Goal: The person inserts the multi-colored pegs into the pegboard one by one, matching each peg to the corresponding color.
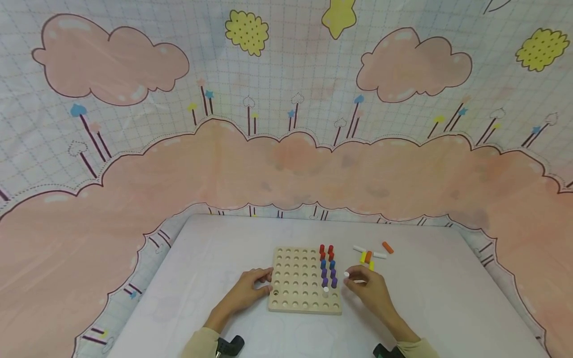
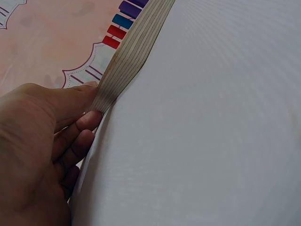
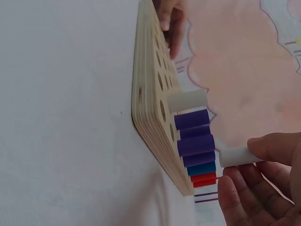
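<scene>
A wooden pegboard [image 1: 295, 304] with rows of round holes lies flat on the table. Two columns of red, blue and purple pegs [image 1: 333, 274] stand along its right side. One white peg [image 1: 326, 291] stands just in front of the left column. My left hand [image 1: 246, 289] grips the board's left edge with thumb and fingers, and the left wrist view shows those fingers curled against it. Right of the board, my right hand [image 1: 369, 288] pinches another white peg [image 3: 233, 157] between thumb and fingertips. That held peg is in the air, apart from the board.
Several loose pegs lie behind my right hand: white pegs [image 1: 379, 255], yellow pegs [image 1: 363, 257] and orange pegs [image 1: 387, 247]. All this is on a white tabletop [image 1: 215, 248]. A patterned cloth [image 1: 286, 169] with clouds hangs beyond its far edge.
</scene>
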Motion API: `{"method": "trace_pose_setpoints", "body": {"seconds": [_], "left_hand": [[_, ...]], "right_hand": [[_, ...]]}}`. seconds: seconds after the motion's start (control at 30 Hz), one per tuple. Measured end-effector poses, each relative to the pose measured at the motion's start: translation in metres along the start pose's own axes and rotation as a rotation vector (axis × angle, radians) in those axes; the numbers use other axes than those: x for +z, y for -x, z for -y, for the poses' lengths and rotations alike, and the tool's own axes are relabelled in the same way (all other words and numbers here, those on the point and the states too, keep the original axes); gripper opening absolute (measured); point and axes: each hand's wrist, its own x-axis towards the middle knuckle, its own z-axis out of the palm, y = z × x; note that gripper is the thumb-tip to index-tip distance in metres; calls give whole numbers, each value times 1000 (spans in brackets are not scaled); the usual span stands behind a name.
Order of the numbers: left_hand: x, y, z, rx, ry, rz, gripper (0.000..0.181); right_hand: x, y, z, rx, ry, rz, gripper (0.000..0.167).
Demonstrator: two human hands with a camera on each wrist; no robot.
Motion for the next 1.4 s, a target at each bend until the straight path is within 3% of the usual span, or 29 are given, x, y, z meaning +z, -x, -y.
{"method": "trace_pose_setpoints", "body": {"seconds": [0.57, 1.4], "left_hand": [[0, 1, 0, 10, -9, -9, 51], [0, 1, -1, -4, -4, -10, 51]], "right_hand": [[17, 9, 0, 9, -16, 29, 18], [25, 13, -6, 30, -25, 81, 17]]}}
